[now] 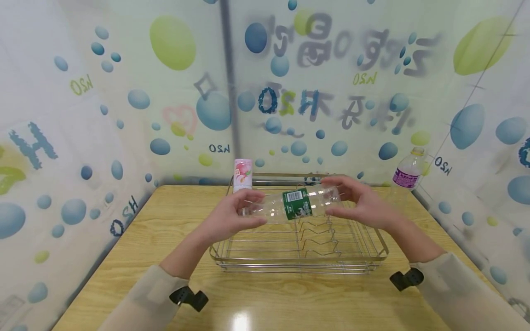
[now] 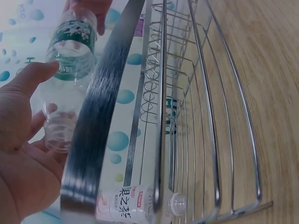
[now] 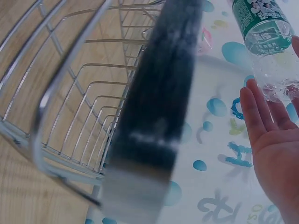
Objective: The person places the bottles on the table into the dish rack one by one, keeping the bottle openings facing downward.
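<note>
A clear plastic bottle (image 1: 297, 203) with a green label lies nearly sideways above a wire rack (image 1: 300, 260), with a hand at each end. My left hand (image 1: 225, 216) grips the neck end, its thumb (image 2: 44, 70) along the bottle's side in the left wrist view. Around the base end, my right hand (image 1: 364, 204) holds the bottle between thumb and fingers (image 3: 261, 105). The bottle's right end is tilted slightly up. Behind my left hand, a pink-labelled bottle (image 1: 242, 174) stands upside down in the rack, its neck (image 2: 178, 204) toward the table.
A clear bottle with a purple label (image 1: 406, 178) stands upright at the table's back right. The rack has a flat metal rim and zigzag wire dividers (image 1: 319, 239). Under it is a wooden table (image 1: 165, 257). Curtains with blue and green dots (image 1: 174, 92) enclose the table's back and sides.
</note>
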Motion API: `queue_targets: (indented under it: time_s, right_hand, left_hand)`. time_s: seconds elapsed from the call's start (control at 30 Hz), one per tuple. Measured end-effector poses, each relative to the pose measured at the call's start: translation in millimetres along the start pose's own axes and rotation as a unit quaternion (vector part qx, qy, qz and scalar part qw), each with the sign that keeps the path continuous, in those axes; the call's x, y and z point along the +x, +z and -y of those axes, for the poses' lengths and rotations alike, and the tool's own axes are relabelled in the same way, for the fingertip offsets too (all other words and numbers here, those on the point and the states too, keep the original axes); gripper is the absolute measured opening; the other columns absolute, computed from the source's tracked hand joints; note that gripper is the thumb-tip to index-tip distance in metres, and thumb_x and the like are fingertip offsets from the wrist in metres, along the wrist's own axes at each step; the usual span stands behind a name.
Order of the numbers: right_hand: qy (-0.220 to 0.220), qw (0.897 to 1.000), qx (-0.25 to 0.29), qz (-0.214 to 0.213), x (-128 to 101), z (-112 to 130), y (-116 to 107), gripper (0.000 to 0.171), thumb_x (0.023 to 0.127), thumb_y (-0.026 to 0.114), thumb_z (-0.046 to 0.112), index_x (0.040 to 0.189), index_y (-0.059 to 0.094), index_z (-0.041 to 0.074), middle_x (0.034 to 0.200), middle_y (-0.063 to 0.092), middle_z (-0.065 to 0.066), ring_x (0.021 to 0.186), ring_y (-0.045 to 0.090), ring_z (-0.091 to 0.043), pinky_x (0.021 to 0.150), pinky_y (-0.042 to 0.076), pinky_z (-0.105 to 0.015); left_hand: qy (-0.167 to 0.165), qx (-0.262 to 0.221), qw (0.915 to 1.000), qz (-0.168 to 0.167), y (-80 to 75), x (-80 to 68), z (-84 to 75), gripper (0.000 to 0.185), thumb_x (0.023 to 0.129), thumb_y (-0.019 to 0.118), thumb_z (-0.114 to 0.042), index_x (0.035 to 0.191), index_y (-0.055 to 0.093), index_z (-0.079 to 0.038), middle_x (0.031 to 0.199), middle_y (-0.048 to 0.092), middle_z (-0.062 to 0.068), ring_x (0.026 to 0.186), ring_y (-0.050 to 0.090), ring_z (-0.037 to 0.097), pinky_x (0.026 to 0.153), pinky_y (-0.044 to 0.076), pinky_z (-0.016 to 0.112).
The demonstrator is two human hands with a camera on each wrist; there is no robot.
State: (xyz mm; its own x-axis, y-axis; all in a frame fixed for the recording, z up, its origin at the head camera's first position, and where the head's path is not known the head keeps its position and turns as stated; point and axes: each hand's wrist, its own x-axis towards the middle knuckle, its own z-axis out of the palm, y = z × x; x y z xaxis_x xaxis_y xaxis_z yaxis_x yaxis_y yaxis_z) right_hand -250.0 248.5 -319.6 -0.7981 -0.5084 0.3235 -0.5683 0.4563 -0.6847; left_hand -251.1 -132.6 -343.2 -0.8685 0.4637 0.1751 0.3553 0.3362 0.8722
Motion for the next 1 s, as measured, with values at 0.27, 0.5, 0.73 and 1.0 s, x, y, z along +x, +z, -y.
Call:
queue_targets:
  time_s: [0.27, 0.5, 0.73, 1.0]
  right_hand:
    - [0.009, 1.0, -0.029, -0.005, 7, 10, -5, 0.067, 0.101, 0.082, 0.021, 0.161, 0.052, 0.025, 0.15, 0.063, -0.004, 0.127, 0.067, -0.026, 0.107, 0.056, -0.025]
    - [0.004, 1.0, -0.003, -0.027, 21, 19, -6, 0.071, 0.102, 0.08, 0.017, 0.165, 0.049, 0.024, 0.151, 0.063, -0.007, 0.128, 0.065, -0.025, 0.103, 0.055, -0.018]
    - [0.018, 0.998, 0.025, -0.053, 35, 35, -3, 0.068, 0.104, 0.078, 0.021, 0.165, 0.05, 0.027, 0.155, 0.06, -0.004, 0.118, 0.068, -0.022, 0.091, 0.061, -0.025]
    - [0.033, 0.993, 0.106, -0.048, 41, 37, 4, 0.074, 0.107, 0.073, 0.017, 0.172, 0.036, 0.02, 0.166, 0.049, -0.011, 0.136, 0.063, -0.034, 0.098, 0.062, -0.021]
  left_hand:
    - [0.035, 0.077, 0.9964, 0.002, 13.0, 13.1, -9.2, 0.072, 0.093, 0.091, -0.03, 0.157, 0.06, -0.024, 0.15, 0.067, 0.003, 0.137, 0.066, 0.033, 0.117, 0.054, 0.058]
    - [0.013, 0.08, 0.9967, 0.008, 22.7, 15.2, -8.6, 0.067, 0.095, 0.088, -0.032, 0.155, 0.06, -0.022, 0.144, 0.071, 0.005, 0.132, 0.067, 0.026, 0.117, 0.055, 0.053]
    - [0.011, 0.024, 0.9992, 0.03, 29.2, 17.3, -8.2, 0.065, 0.099, 0.085, -0.03, 0.156, 0.056, -0.017, 0.146, 0.068, 0.009, 0.133, 0.069, 0.035, 0.109, 0.062, 0.05]
    - [-0.006, -0.022, 0.9993, 0.029, 33.3, 15.7, -6.4, 0.072, 0.1, 0.084, -0.03, 0.162, 0.048, -0.019, 0.148, 0.064, 0.009, 0.135, 0.068, 0.032, 0.108, 0.062, 0.051]
